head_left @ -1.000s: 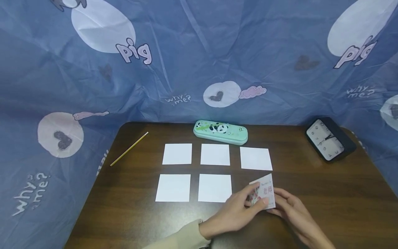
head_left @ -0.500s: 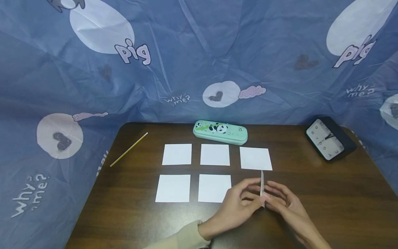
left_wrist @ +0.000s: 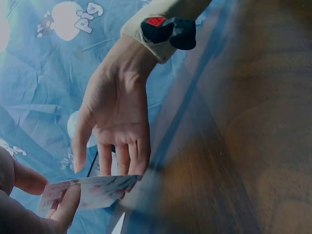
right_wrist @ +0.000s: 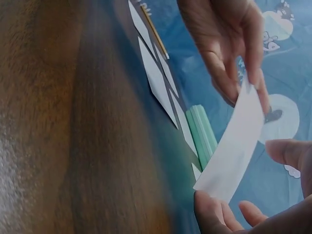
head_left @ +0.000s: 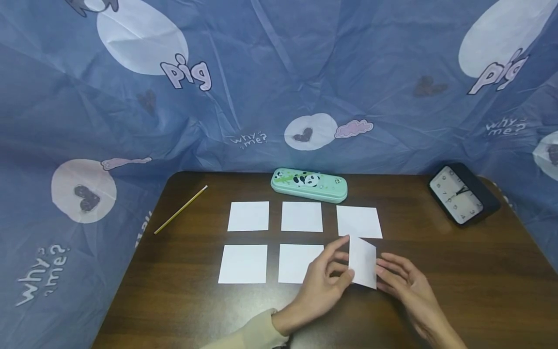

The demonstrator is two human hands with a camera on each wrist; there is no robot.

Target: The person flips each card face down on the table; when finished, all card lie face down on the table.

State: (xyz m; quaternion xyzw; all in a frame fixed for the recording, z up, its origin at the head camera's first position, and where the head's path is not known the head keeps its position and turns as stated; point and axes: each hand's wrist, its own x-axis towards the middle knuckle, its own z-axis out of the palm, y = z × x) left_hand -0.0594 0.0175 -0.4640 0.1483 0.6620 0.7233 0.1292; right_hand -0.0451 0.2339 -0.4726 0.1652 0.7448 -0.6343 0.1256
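White paper, blank side up in the head view: a small square card (head_left: 363,262) is held tilted off the dark brown wooden counter (head_left: 457,281), in the empty sixth place of the grid, just in front of the back-right blank card (head_left: 359,222). The left hand (head_left: 324,283) pinches its left edge between thumb and forefinger; the right hand (head_left: 403,281) touches its right edge with loosely bent fingers, though how firmly it grips I cannot tell. Judging by this, the card is mid-turn, being laid face down; the next move calls for lowering it flat, square with its neighbours.

Left of the held card lie two blank cards (head_left: 242,263), and three more behind. Beyond those sits a mint-green panda pencil case (head_left: 309,184); far left of it a yellow pencil (head_left: 180,209), far right a black clock (head_left: 462,194).

The left wrist view shows the card's printed pink underside (left_wrist: 92,190), hidden from the head camera. The right wrist view shows its bowed white back (right_wrist: 234,146).
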